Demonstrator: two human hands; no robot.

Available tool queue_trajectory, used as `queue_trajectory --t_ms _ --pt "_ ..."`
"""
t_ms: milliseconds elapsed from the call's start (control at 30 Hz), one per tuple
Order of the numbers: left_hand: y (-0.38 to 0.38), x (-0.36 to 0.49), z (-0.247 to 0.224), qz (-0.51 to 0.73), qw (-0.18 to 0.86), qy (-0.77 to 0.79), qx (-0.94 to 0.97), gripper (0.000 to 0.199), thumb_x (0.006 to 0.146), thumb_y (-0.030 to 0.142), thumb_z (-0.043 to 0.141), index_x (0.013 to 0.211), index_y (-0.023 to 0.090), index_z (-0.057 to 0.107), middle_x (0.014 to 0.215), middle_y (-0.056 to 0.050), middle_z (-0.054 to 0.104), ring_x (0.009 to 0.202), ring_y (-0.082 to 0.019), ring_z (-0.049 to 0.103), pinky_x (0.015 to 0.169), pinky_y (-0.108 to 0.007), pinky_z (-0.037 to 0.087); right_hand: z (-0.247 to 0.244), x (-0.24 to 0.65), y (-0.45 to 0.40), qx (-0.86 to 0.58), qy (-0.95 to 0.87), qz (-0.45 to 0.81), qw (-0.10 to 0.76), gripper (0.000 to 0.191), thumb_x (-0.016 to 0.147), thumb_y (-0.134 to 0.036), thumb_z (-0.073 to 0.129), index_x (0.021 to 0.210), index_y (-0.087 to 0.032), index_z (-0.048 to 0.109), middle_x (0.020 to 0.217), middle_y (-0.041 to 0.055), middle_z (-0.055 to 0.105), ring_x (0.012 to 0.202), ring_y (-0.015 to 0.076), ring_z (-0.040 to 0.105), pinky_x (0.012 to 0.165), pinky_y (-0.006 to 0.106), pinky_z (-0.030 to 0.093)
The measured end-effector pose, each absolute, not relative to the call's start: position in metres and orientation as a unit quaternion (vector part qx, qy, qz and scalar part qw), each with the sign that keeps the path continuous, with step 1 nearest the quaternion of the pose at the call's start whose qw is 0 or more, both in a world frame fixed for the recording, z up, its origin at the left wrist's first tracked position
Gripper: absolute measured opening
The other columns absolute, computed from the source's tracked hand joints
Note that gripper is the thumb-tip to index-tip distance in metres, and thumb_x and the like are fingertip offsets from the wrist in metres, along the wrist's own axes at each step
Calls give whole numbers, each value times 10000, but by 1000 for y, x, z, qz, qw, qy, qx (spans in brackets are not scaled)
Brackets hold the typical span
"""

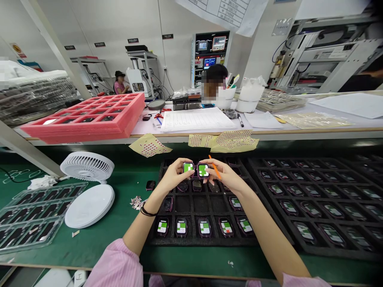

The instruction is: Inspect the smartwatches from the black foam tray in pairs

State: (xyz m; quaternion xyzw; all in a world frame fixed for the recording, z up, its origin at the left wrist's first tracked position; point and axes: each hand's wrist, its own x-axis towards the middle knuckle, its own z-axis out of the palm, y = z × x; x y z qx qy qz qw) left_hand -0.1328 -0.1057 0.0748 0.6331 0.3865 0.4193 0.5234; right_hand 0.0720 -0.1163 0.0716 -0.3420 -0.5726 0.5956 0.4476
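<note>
Left hand (175,174), fingers nearly closed, pinched purple-rimmed square watch (188,168); right hand (224,172), likewise, gripped matching purple-rimmed watch (203,171) plus slim orange stick (215,167), over black foam tray (200,204), far half. Narrow strip of green bench (185,259) separated tray from near edge.

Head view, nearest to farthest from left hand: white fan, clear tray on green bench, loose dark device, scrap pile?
1. Loose dark device: just left of the left hand.
2. Scrap pile: farther left.
3. White fan: left of the pile.
4. Clear tray: far left.
</note>
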Motion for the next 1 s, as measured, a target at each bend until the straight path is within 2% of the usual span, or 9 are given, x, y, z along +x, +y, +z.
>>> queue_trajectory --t_ms 233,400,567,700,800,900,1000 --pt "-109 -130 83 421 527 433 597 350 740 450 693 905 157 595 742 -2 588 610 -99 537 481 -185 441 70 66 -117 -398 -550 551 486 306 766 -471 670 902 -198 647 634 -22 584 450 120 580 377 227 355" --pt "-111 -130 85 417 531 438 594 322 778 454 654 909 164 606 742 -1 593 602 -95 535 468 -174 419 71 64 -119 -413 -546 542 488 269 732 -441 715 844 -212 631 609 -42 548 396 79 497 357 216 314" --pt "-108 -134 81 403 523 397 638 394 772 381 674 1098 176 591 961 -51 644 720 -120 584 544 -190 467 74 67 -119 -393 -568 546 473 374 654 -395 782 925 -203 610 692 -43 564 443 80 531 372 203 336" --pt "-105 -137 76 393 517 378 660 484 760 322 688 1201 179 550 1090 -78 634 840 -151 616 712 -252 514 75 68 -118 -390 -574 551 463 441 596 -312 828 965 -213 606 739 -33 582 491 90 545 378 200 347" --pt "-104 -139 74 393 508 370 671 526 735 274 713 1220 170 536 1149 -95 623 939 -172 619 839 -288 494 74 69 -118 -387 -574 557 459 462 576 -264 839 970 -223 603 813 -15 604 528 90 546 382 194 363" --pt "-103 -139 73 390 507 369 674 543 731 250 717 1231 169 520 1187 -104 609 980 -181 614 882 -306 480 74 70 -118 -371 -581 560 459 467 594 -238 828 1002 -229 602 893 6 608 580 95 568 380 180 363" --pt "-103 -139 73 393 510 369 670 531 747 252 703 1235 167 511 1202 -111 600 997 -189 608 877 -311 482 75 72 -119 -345 -589 579 446 448 678 -275 773 1083 -233 588 957 38 606 675 141 631 392 187 390"
